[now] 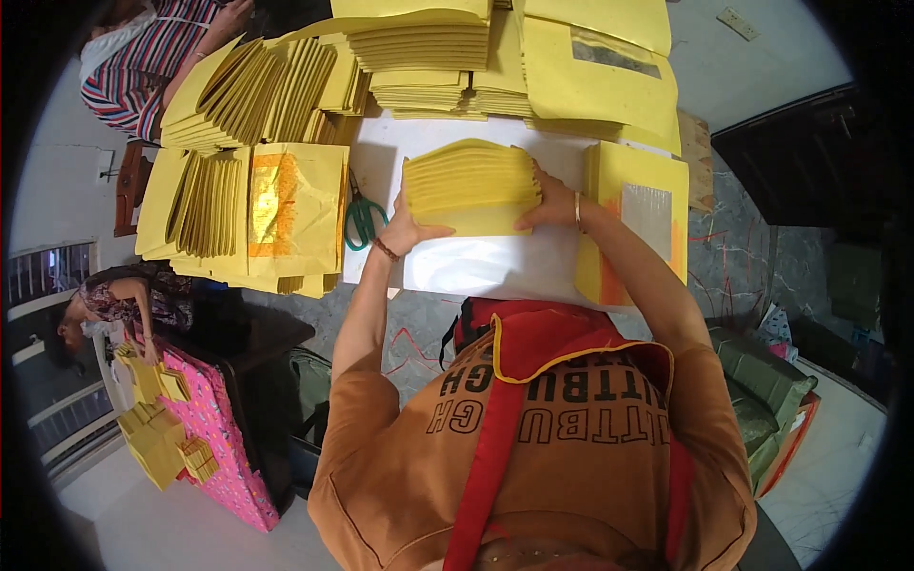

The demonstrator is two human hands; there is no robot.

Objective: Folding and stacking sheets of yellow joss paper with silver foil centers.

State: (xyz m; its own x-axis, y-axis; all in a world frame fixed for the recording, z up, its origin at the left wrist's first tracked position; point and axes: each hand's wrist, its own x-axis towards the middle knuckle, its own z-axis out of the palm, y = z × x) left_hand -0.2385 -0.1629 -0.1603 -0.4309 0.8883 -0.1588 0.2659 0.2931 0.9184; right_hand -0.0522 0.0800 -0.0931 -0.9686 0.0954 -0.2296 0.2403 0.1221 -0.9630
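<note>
A thick stack of yellow folded papers (471, 186) is held between my two hands over the white tabletop (457, 266). My left hand (409, 228) grips its left side, the thumb stretched along the near edge. On the other side my right hand (552, 202) is closed round the right edge, its thumb toward the near corner. The layered folds of the stack face upward and away. Green-handled scissors (364, 217) lie just left of my left hand. Right of my right hand is a yellow paper pile (595, 190) with a silvery patch.
More yellow stacks (419, 48) line the table's far side. A bundle with orange and gold foil (273, 200) lies at left. One person in a striped top (143, 67) is at far left; another stands by a pink-covered table (214, 419). A green seat (762, 390) stands at right.
</note>
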